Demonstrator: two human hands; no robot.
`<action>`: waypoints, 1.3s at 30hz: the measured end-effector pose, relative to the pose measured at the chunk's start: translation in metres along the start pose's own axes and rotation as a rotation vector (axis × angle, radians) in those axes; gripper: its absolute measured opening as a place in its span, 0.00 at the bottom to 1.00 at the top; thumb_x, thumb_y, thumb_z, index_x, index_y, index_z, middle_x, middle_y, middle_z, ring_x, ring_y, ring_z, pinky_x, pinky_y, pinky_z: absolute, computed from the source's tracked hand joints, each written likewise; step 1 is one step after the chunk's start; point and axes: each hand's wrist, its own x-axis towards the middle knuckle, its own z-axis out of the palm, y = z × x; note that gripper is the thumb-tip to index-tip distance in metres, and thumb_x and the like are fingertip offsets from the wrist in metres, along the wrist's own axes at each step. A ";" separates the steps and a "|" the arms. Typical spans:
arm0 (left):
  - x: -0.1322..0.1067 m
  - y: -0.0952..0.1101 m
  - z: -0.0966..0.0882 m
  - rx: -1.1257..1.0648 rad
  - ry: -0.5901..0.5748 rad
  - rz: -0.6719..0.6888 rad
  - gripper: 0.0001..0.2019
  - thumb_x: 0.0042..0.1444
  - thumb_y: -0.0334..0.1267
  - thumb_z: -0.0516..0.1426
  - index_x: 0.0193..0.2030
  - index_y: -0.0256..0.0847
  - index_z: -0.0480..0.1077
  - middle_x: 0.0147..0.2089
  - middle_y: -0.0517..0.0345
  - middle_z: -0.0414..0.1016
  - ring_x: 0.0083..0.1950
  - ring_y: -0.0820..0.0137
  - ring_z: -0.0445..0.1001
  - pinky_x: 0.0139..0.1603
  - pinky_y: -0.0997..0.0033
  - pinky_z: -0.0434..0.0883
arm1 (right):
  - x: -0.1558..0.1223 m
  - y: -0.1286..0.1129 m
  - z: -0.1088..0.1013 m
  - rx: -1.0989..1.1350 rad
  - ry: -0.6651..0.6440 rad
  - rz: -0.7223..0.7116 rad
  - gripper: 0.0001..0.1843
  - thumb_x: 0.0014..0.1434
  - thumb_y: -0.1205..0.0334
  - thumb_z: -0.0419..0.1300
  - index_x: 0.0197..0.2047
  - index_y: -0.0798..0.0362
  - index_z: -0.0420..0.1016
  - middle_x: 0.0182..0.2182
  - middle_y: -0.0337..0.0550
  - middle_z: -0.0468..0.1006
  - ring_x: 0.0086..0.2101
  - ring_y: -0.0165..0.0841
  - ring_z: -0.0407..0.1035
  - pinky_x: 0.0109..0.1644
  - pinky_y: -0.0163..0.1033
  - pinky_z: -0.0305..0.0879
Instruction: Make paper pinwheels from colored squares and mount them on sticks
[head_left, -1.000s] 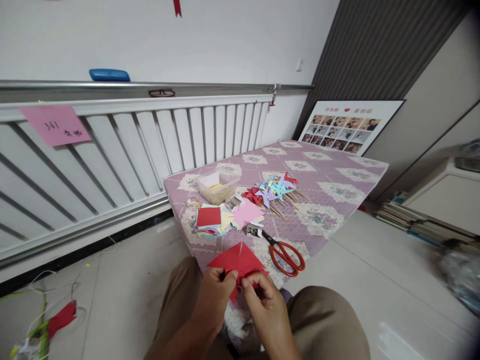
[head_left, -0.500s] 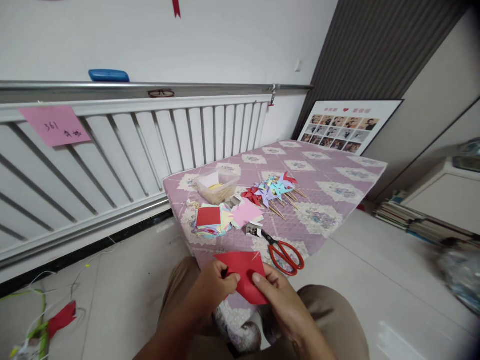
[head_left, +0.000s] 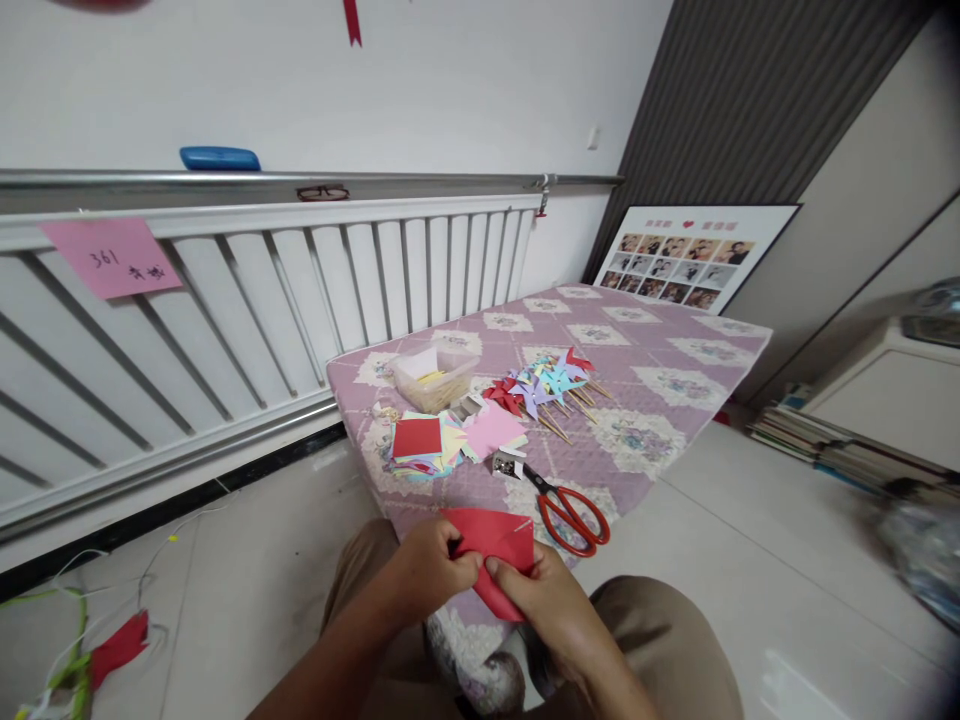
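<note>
On the desk [head_left: 705, 340], a paper stack [head_left: 418, 438] lies left of the scissors [head_left: 576, 520], with a tub [head_left: 411, 388] behind it and pinwheels [head_left: 540, 385] right of the tub. A sheet [head_left: 495, 530] is before the scissors, leftward; a radiator [head_left: 367, 265] stands behind.

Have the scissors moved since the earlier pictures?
No: judged against the pattern on the floral cloth, the scissors lie in the same spot, pointing the same way.

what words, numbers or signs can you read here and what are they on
"361": handwritten on the pink note on the radiator; two characters after it, too unclear to read.
Red heart sign: on the photo board; pink characters either side, too blurred to read.
No writing seen on the held red paper or scissors.
</note>
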 end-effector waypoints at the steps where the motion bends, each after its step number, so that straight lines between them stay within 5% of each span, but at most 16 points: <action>1: 0.002 0.000 -0.001 0.066 -0.027 0.033 0.13 0.40 0.32 0.56 0.14 0.42 0.53 0.18 0.69 0.49 0.23 0.77 0.48 0.25 0.72 0.46 | 0.000 -0.001 0.000 -0.013 -0.003 0.000 0.10 0.44 0.58 0.66 0.29 0.56 0.80 0.22 0.39 0.80 0.21 0.31 0.66 0.27 0.34 0.60; 5: 0.009 0.000 -0.001 0.058 -0.090 0.033 0.11 0.44 0.36 0.55 0.17 0.42 0.56 0.18 0.69 0.52 0.21 0.77 0.52 0.24 0.73 0.50 | 0.003 0.002 0.000 -0.020 0.071 -0.002 0.09 0.45 0.58 0.65 0.27 0.56 0.78 0.20 0.36 0.77 0.20 0.29 0.63 0.25 0.33 0.57; 10: 0.008 -0.004 0.005 -0.483 -0.060 -0.067 0.10 0.44 0.41 0.60 0.32 0.39 0.69 0.29 0.63 0.66 0.28 0.74 0.64 0.30 0.73 0.63 | 0.007 0.008 0.003 0.088 0.212 -0.012 0.12 0.45 0.54 0.66 0.27 0.56 0.76 0.20 0.37 0.77 0.19 0.29 0.63 0.25 0.33 0.57; 16: -0.004 -0.024 0.029 -0.924 0.013 -0.087 0.18 0.42 0.43 0.66 0.40 0.39 0.73 0.34 0.58 0.72 0.34 0.73 0.68 0.34 0.74 0.63 | 0.010 0.011 0.007 0.281 0.297 -0.003 0.14 0.43 0.53 0.69 0.29 0.55 0.77 0.23 0.40 0.81 0.22 0.33 0.69 0.29 0.36 0.65; 24: 0.000 -0.016 0.059 -0.945 0.167 -0.106 0.19 0.37 0.45 0.67 0.35 0.37 0.75 0.30 0.56 0.74 0.28 0.73 0.67 0.30 0.73 0.62 | 0.010 0.017 0.018 0.316 0.316 -0.032 0.16 0.43 0.51 0.69 0.30 0.54 0.75 0.24 0.41 0.82 0.23 0.36 0.73 0.28 0.37 0.67; 30: 0.004 -0.004 0.062 -1.029 0.269 -0.125 0.12 0.33 0.39 0.67 0.25 0.37 0.73 0.23 0.61 0.71 0.25 0.73 0.66 0.29 0.73 0.62 | 0.006 0.014 0.025 0.342 0.332 -0.054 0.17 0.43 0.51 0.69 0.33 0.53 0.76 0.31 0.44 0.84 0.32 0.41 0.77 0.37 0.41 0.72; 39: 0.007 -0.004 0.063 -1.045 0.315 -0.109 0.10 0.33 0.36 0.66 0.25 0.38 0.73 0.26 0.59 0.75 0.27 0.71 0.70 0.35 0.70 0.67 | 0.005 0.018 0.027 0.296 0.336 -0.061 0.16 0.46 0.49 0.67 0.32 0.53 0.77 0.27 0.42 0.83 0.28 0.39 0.76 0.34 0.40 0.71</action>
